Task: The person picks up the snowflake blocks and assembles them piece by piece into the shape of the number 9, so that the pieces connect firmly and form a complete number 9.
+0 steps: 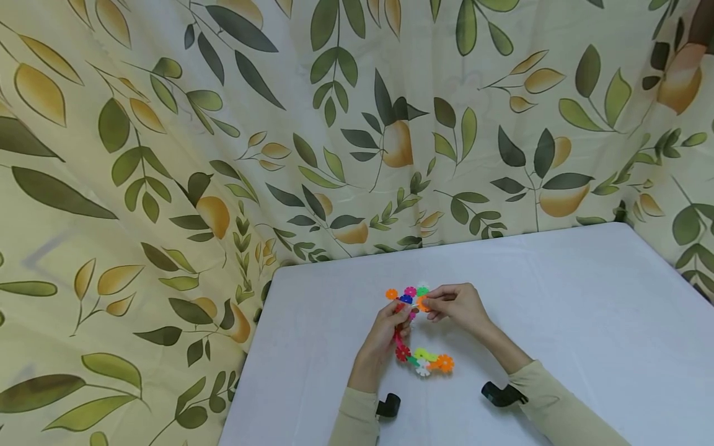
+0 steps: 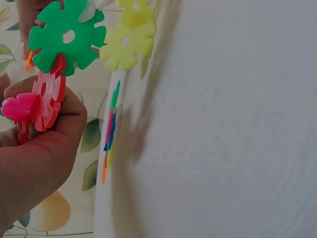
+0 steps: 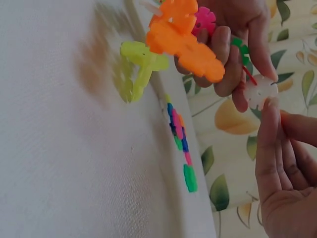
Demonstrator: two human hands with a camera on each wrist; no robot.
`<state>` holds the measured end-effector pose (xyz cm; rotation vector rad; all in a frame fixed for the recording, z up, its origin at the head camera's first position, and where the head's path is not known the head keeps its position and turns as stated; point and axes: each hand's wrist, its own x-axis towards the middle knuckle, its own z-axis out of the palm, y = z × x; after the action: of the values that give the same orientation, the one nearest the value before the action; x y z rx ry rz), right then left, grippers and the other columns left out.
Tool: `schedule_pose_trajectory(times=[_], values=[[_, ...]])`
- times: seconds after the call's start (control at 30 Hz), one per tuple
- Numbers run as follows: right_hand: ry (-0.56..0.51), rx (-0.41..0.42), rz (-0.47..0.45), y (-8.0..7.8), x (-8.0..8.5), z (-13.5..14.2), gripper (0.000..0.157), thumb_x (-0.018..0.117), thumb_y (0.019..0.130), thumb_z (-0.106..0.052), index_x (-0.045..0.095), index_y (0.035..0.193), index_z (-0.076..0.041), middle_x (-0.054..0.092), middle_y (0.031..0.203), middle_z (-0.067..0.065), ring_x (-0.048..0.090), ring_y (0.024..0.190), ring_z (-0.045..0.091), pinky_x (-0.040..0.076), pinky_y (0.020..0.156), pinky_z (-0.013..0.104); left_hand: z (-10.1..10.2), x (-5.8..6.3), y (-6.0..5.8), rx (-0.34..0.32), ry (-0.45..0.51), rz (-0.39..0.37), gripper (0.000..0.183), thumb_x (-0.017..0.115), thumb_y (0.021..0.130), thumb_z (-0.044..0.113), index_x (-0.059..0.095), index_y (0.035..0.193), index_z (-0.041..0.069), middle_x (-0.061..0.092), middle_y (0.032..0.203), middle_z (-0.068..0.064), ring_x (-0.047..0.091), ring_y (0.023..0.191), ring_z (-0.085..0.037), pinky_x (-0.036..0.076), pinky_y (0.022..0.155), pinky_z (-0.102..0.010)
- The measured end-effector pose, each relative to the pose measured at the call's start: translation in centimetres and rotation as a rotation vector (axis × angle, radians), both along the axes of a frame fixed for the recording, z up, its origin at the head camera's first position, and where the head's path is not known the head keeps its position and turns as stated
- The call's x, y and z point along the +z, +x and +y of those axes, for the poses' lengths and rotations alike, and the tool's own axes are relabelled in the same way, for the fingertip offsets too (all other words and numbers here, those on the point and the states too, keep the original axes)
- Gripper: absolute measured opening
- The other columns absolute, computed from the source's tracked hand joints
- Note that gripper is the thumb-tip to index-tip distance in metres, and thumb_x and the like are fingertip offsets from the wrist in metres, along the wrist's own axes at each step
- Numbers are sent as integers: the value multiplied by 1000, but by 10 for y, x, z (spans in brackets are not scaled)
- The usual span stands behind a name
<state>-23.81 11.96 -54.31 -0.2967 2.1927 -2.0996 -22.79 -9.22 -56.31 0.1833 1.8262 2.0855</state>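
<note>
My left hand (image 1: 385, 331) holds a chain of notched, flower-shaped plastic discs. Red (image 1: 403, 353), green (image 2: 68, 37), yellow (image 2: 128, 44), white (image 1: 423, 368) and orange (image 1: 445, 363) discs hang from it in a curve above the table. A white disc (image 3: 260, 91) sits between the left thumb and fingers, at the other end of the chain. Meeting it from the right, my right hand (image 1: 460, 306) pinches an orange disc (image 1: 422, 303) by thumb and fingertips. That disc shows only as a thin edge in the right wrist view, right beside the white one.
Several loose discs, among them orange (image 1: 392, 293), pink (image 1: 410, 290) and blue (image 1: 406, 298), lie on the white table (image 1: 586, 322) just beyond the hands. Black wrist cameras (image 1: 502, 394) are strapped near both sleeves. A leaf-patterned curtain (image 1: 357, 124) hangs behind the table's far edge.
</note>
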Motion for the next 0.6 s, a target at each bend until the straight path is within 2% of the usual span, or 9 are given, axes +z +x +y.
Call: schedule_pose_trajectory(times=[0.13,0.27,0.37,0.53,0.6], values=[[-16,2,-2,-1,-2,-1,22,79,93,-7,74,101,13,74,87,27,75,66,29,62,68,49,2,-3,1,-6,39,-6,28,58,107,27,56,105,-1,46,78,-1,41,61,-11,38,59,-22],[-27,-6,-3,-2,-3,-2,24,80,93,-9,75,104,12,75,89,25,76,67,29,63,68,45,3,-5,1,-1,57,4,37,56,108,27,52,110,-10,50,79,0,44,61,-10,40,59,-22],[-15,-1,-4,-4,-3,-3,26,79,93,-11,75,107,11,77,91,22,76,71,31,63,70,43,1,-4,0,-2,36,16,44,55,109,29,53,117,-15,55,81,0,48,65,-11,44,62,-21],[14,15,-3,-11,-4,-1,30,70,102,-14,73,115,12,77,90,20,77,75,35,63,71,45,-6,-1,-1,-18,19,3,43,51,110,27,55,124,-13,56,84,-1,49,71,-13,47,67,-21],[38,-4,6,-16,-6,0,30,65,105,-14,72,116,12,76,89,21,77,74,35,62,71,46,-9,0,-2,-13,22,-7,41,50,111,26,56,123,-12,54,85,-1,49,71,-13,46,66,-21]])
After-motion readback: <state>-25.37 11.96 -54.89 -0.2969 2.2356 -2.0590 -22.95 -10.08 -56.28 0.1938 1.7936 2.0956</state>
